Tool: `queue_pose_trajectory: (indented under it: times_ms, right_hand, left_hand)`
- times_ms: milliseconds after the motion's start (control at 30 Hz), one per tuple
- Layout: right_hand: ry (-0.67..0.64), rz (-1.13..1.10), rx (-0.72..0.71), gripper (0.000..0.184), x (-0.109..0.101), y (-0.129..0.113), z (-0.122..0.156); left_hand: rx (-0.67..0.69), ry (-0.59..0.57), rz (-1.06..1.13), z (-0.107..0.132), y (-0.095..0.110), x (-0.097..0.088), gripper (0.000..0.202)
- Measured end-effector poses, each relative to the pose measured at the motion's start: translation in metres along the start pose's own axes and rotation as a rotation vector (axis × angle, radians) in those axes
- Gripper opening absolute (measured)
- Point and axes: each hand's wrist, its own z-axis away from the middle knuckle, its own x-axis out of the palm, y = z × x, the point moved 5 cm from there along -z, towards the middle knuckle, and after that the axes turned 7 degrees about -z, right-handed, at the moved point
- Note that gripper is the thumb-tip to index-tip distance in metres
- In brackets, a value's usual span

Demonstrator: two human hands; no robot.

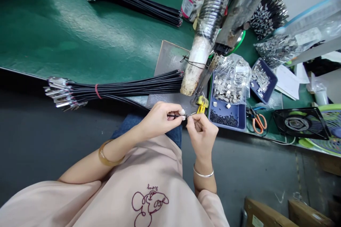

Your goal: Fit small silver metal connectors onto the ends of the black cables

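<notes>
Between the thumb and fingers of my left hand runs a thin black cable, its end pointing right. My right hand is closed in a pinch right at that end. A tiny silvery piece shows by the fingertips; what exactly the right fingers grip is too small to tell. Behind my hands a bundle of black cables, tied with a red band, lies along the table edge, metal connectors at its left end. One cable bends down from the bundle toward my left hand.
A taped hose nozzle and a metal arm come down just beyond my hands. At right stand a blue tray with metal shells and black bits, orange-handled pliers and a fan. Another cable bundle lies farther back.
</notes>
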Motion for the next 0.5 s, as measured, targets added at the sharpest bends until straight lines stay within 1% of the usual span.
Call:
queue_pose_trajectory:
  times_ms: [33, 100, 167, 200, 233, 267, 333, 433, 500]
  right_hand:
    - [0.030, -0.054, 0.026, 0.021, -0.006, 0.001, 0.001]
    - [0.181, -0.086, 0.042, 0.021, -0.028, 0.003, 0.002]
    - [0.352, 0.041, 0.031, 0.020, -0.059, 0.008, -0.002]
    - [0.377, 0.152, 0.033, 0.020, -0.071, 0.014, -0.006]
    - [0.334, 0.287, 0.030, 0.022, -0.081, 0.021, -0.013]
    - [0.246, 0.398, 0.018, 0.023, -0.086, 0.030, -0.022]
    - [0.105, 0.514, 0.029, 0.027, -0.094, 0.053, -0.038]
    - [-0.032, 0.490, 0.097, 0.029, -0.095, 0.082, -0.055]
    - [-0.080, 0.460, 0.124, 0.025, -0.091, 0.089, -0.059]
  left_hand:
    - [-0.003, -0.013, 0.024, 0.000, 0.000, -0.001, 0.013]
    - [-0.016, -0.038, 0.086, -0.001, 0.000, -0.002, 0.012]
    - [-0.023, -0.062, 0.136, -0.001, 0.000, -0.002, 0.013]
    - [-0.024, -0.073, 0.148, -0.002, 0.001, -0.002, 0.014]
    - [-0.024, -0.084, 0.154, -0.003, 0.001, -0.001, 0.015]
    - [-0.023, -0.095, 0.153, -0.004, 0.002, -0.001, 0.016]
    - [-0.017, -0.111, 0.131, -0.006, 0.003, 0.000, 0.016]
    - [-0.016, -0.119, 0.089, -0.010, 0.002, 0.002, 0.018]
    - [-0.021, -0.094, 0.081, -0.012, 0.000, 0.002, 0.019]
